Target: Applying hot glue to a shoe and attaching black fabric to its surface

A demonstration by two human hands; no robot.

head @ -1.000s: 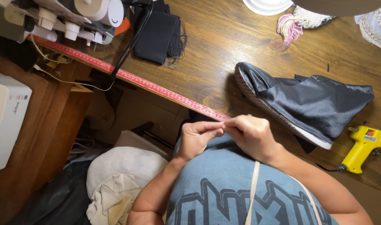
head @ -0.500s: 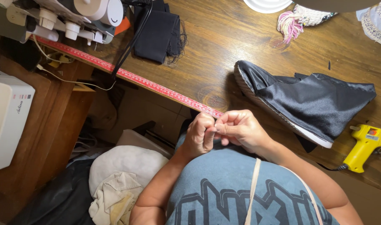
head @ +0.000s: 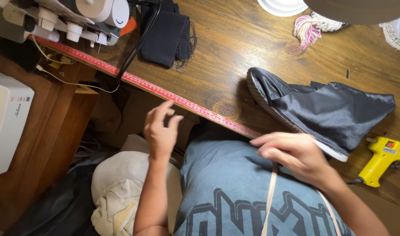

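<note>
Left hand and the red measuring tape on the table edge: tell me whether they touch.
Apart. The head view shows the left hand raised, fingers spread, below the red measuring tape, with dark background between them.

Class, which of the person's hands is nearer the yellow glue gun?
Right. The right hand sits just left of the glue gun, by the dark shoe; the left hand hangs far off, below the table edge.

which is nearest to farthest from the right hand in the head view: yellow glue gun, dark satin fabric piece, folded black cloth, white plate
From the right hand:
1. dark satin fabric piece, just above it on the table.
2. yellow glue gun, off to its right near the table edge.
3. folded black cloth, far up-left beside the sewing machine.
4. white plate, at the top edge; close to the cloth's distance, so a loose call.
</note>
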